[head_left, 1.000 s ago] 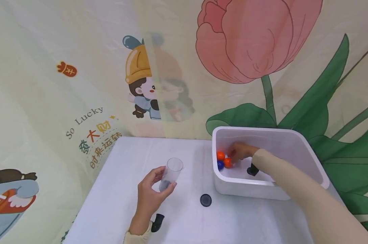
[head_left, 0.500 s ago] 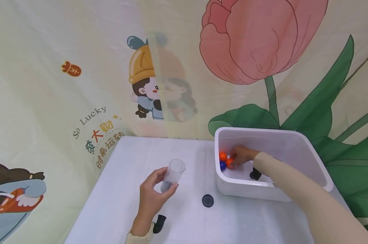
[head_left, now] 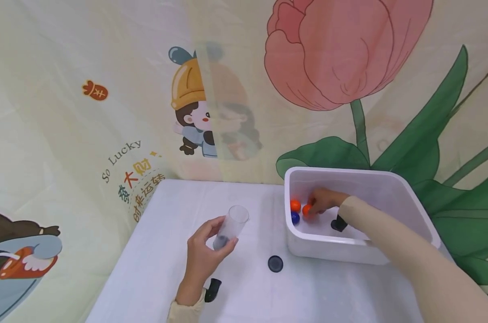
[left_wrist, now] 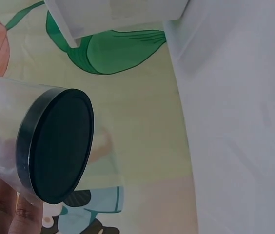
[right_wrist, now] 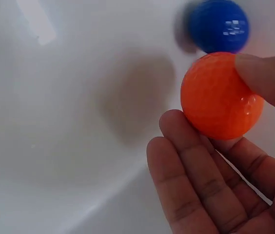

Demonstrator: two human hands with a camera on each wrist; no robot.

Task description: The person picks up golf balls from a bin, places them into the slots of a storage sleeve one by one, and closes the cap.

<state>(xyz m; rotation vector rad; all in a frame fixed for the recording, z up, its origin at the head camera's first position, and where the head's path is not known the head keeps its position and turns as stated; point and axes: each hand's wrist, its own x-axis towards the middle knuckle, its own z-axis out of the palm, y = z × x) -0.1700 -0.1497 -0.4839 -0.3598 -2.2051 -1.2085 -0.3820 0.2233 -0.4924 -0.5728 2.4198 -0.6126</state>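
Observation:
My left hand (head_left: 206,251) grips a clear plastic tube (head_left: 234,223) above the table, its open mouth tilted up and to the right. A dark cap (left_wrist: 62,146) closes the tube's bottom end in the left wrist view. Inside the white bin, my right hand (head_left: 323,200) pinches an orange golf ball (right_wrist: 220,95) between thumb and fingers. Just beyond that ball in the right wrist view lies a blue golf ball (right_wrist: 220,25) on the bin floor. Another orange ball (head_left: 295,206) rests against the bin's left wall, behind the blue one.
The white bin (head_left: 332,249) stands at the right of the white table (head_left: 244,291), near the printed cloth backdrop (head_left: 235,89). A round black lid (head_left: 275,264) lies flat on the table between the tube and the bin.
My right hand has taken hold of the orange ball and drawn it slightly up and away from the blue one. My left hand still holds the tube, shifted a little to the right.

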